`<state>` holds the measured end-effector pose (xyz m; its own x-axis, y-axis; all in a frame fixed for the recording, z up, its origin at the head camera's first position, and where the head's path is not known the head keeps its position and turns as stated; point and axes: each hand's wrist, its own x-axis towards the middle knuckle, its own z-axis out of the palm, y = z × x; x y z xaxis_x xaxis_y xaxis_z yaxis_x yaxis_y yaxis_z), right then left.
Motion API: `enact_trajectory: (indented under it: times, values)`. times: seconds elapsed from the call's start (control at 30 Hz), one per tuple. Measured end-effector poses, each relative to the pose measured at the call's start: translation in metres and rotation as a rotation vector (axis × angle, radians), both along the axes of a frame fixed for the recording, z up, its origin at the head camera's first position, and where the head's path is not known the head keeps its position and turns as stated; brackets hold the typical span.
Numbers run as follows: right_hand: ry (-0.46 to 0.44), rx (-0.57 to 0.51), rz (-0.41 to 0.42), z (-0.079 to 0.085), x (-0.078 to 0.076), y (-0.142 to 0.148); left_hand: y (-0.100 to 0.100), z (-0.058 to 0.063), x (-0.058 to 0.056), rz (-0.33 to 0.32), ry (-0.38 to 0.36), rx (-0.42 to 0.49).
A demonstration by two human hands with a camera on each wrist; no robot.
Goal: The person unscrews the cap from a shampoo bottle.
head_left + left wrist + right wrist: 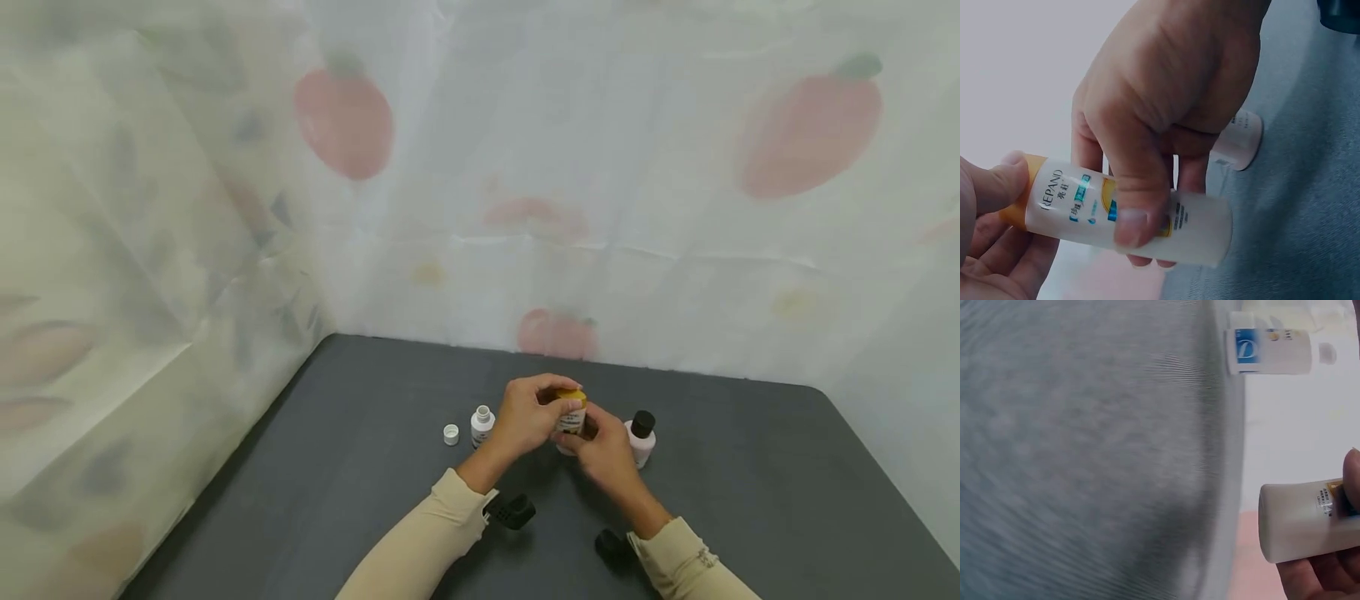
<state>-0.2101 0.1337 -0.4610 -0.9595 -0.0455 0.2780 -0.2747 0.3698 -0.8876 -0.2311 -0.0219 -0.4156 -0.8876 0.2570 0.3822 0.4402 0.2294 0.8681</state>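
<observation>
The left hand pinches the yellow cap of a white bottle between thumb and fingers; to its right, the right hand grips the bottle's body, thumb on the printed side. The bottle is held up above the dark worktop. On the worktop, from the left, a small white cap lies near an uncapped white bottle, which stands beside the left forearm; a black-capped bottle stands just beyond the right hand, partly hidden.
</observation>
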Motion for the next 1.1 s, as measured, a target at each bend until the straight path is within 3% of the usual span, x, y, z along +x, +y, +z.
enact_trajectory:
  times: [0.23,0.5,0.7,1.1]
  values:
    - [0.072,0.031,0.026,0.021,0.010,0.001,-0.006,0.020,0.008,-0.017,-0.014,0.055]
    - [0.184,0.097,0.000,0.039,0.023,-0.002,-0.010,0.041,0.024,0.001,0.018,0.064]
    - [0.265,0.133,-0.026,0.048,0.030,-0.004,-0.010,0.048,0.036,0.012,0.045,0.087]
    - [0.281,0.170,-0.066,0.063,0.040,-0.008,-0.012,0.054,0.048,0.021,0.080,0.149]
